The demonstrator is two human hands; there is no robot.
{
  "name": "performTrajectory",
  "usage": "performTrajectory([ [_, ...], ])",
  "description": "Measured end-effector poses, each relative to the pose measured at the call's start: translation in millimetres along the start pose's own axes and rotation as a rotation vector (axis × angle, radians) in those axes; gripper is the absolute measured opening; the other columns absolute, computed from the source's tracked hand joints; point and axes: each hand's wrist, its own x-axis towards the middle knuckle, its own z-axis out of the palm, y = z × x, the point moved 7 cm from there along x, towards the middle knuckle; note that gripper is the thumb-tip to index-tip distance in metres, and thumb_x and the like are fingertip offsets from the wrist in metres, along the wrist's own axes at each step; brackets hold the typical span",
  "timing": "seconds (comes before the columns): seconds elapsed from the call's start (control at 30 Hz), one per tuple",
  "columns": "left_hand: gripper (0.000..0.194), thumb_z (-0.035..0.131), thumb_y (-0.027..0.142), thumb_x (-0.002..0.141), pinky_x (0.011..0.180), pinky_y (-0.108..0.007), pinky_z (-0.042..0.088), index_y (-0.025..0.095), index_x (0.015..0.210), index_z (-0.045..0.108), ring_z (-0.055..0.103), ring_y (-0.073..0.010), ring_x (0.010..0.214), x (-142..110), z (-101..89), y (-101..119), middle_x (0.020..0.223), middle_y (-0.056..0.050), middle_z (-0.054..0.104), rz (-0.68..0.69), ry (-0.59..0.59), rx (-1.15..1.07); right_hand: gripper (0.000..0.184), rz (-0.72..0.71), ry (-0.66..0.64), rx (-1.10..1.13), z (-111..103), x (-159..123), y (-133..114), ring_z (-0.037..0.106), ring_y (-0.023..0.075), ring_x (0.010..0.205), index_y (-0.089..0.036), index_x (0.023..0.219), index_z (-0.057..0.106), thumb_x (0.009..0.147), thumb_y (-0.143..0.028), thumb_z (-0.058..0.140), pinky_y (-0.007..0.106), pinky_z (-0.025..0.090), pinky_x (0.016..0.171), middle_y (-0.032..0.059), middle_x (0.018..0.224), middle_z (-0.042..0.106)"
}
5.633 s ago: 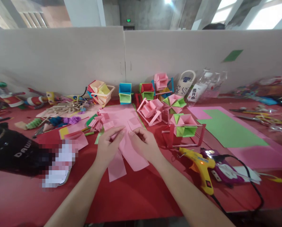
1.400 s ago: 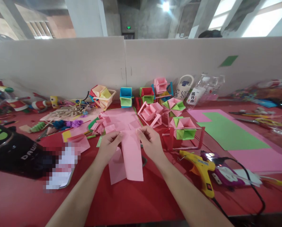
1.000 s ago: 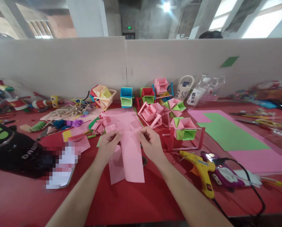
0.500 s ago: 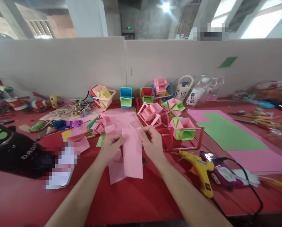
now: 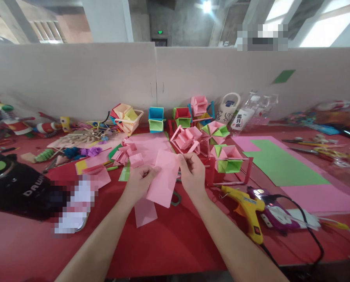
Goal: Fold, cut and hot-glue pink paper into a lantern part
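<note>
One red tabletop point(image 5: 192, 254) spreads under your two hands, which stand apart on either side of one pink paper point(image 5: 165, 176) held above it. Your left hand point(image 5: 138, 184) pinches the paper's left edge between thumb and fingers; your right hand point(image 5: 192, 174) has its thumb at the upper right edge, and I can't tell whether it grips there. You have just swung the paper from hanging nearly upright to a lean, its top toward your right and its lower end higher, which seems to bring the long right side to your fingertips. Two edges show at the bottom corner, so it is probably folded double. Around it you have one yellow glue gun point(image 5: 248, 207), seven folded-paper models point(image 5: 189, 139) by my count, some overlapping, one loose pink piece point(image 5: 145, 214) below your left wrist, and one green loop point(image 5: 177, 199), now more exposed.
</note>
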Motion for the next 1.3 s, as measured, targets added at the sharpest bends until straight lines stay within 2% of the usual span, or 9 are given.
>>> performTrajectory([
  [0.23, 0.026, 0.058, 0.039, 0.087, 0.058, -0.023, 0.038, 0.018, 0.073, 0.054, 0.047, -0.0124, 0.062, 1.6, 5.8, 2.9, 0.067, 0.002, 0.05, 0.104, -0.067, -0.041, 0.029, 0.046, 0.038, 0.044, -1.6, 1.8, 8.2, 0.05, 0.0144, 0.063, -0.021, 0.077, 0.053, 0.091, -0.046, 0.059, 0.028, 0.042, 0.059, -0.0007, 0.068, 0.053],
  [0.47, 0.036, 0.059, 0.048, 0.087, 0.051, -0.023, 0.03, 0.018, 0.069, 0.05, 0.04, -0.0108, 0.054, 1.9, 1.4, -2.0, 0.061, 0.004, 0.043, 0.065, -0.015, 0.048, 0.031, 0.105, 0.08, 0.089, -6.4, 6.5, 12.8, 0.049, 0.0144, 0.062, -0.02, 0.076, 0.055, 0.088, -0.048, 0.062, 0.028, 0.041, 0.058, -0.0015, 0.066, 0.052],
  [0.63, 0.024, 0.061, 0.042, 0.087, 0.057, -0.023, 0.036, 0.018, 0.083, 0.057, 0.047, -0.0114, 0.061, 0.2, 8.9, 4.0, 0.067, 0.003, 0.052, 0.109, -0.166, -0.053, 0.03, 0.138, 0.118, 0.129, -13.5, 11.0, 17.2, 0.049, 0.014, 0.063, -0.019, 0.077, 0.058, 0.086, -0.048, 0.064, 0.028, 0.041, 0.059, -0.0009, 0.067, 0.055],
  [0.73, 0.03, 0.064, 0.041, 0.084, 0.055, -0.022, 0.036, 0.017, 0.069, 0.055, 0.046, -0.0109, 0.057, -2.3, 13.8, 5.9, 0.06, 0.004, 0.048, 0.066, -0.246, -0.034, 0.03, 0.15, 0.12, 0.159, -16.1, 14.0, 19.9, 0.048, 0.0128, 0.062, -0.018, 0.076, 0.059, 0.084, -0.046, 0.067, 0.026, 0.04, 0.057, -0.0015, 0.066, 0.055],
  [0.87, 0.036, 0.064, 0.045, 0.082, 0.046, -0.022, 0.033, 0.019, 0.064, 0.049, 0.043, -0.0099, 0.045, -3.8, 11.5, -0.6, 0.051, 0.007, 0.042, -0.079, -0.221, -0.01, 0.031, 0.138, 0.143, 0.157, -20.0, 17.1, 20.1, 0.047, 0.012, 0.059, -0.018, 0.075, 0.059, 0.084, -0.047, 0.067, 0.025, 0.039, 0.055, -0.0023, 0.065, 0.054],
  [1.0, 0.039, 0.061, 0.044, 0.086, 0.051, -0.021, 0.031, 0.018, 0.062, 0.044, 0.041, -0.0087, 0.051, -4.1, 11.7, 4.2, 0.056, 0.006, 0.04, 0.026, -0.226, 0.038, 0.031, 0.188, 0.127, 0.198, -18.6, 17.6, 27.3, 0.046, 0.0115, 0.057, -0.019, 0.075, 0.058, 0.082, -0.047, 0.068, 0.025, 0.038, 0.053, -0.0032, 0.064, 0.052],
  [1.13, 0.038, 0.054, 0.045, 0.09, 0.054, -0.022, 0.029, 0.018, 0.065, 0.042, 0.036, -0.0095, 0.058, -6.0, 18.0, 7.8, 0.063, 0.005, 0.036, 0.083, -0.296, 0.008, 0.031, 0.245, 0.017, 0.278, -6.0, 14.2, 35.1, 0.046, 0.011, 0.059, -0.019, 0.076, 0.059, 0.081, -0.047, 0.071, 0.024, 0.039, 0.054, -0.0033, 0.065, 0.052],
  [1.2, 0.039, 0.052, 0.047, 0.09, 0.051, -0.023, 0.027, 0.019, 0.066, 0.042, 0.034, -0.0097, 0.057, -4.4, 16.1, 6.0, 0.063, 0.005, 0.034, 0.048, -0.258, -0.015, 0.032, 0.258, -0.037, 0.276, 1.3, 11.0, 35.3, 0.046, 0.0102, 0.057, -0.018, 0.075, 0.06, 0.08, -0.048, 0.072, 0.023, 0.038, 0.053, -0.0039, 0.063, 0.051],
  [1.3, 0.044, 0.052, 0.046, 0.089, 0.049, -0.024, 0.022, 0.02, 0.059, 0.036, 0.029, -0.0092, 0.053, -0.5, 4.3, 6.6, 0.059, 0.005, 0.027, 0.066, -0.088, 0.04, 0.035, 0.353, -0.127, 0.338, 14.6, 3.5, 36.0, 0.049, 0.0104, 0.056, -0.019, 0.079, 0.061, 0.079, -0.052, 0.071, 0.024, 0.041, 0.053, -0.0036, 0.064, 0.054],
])
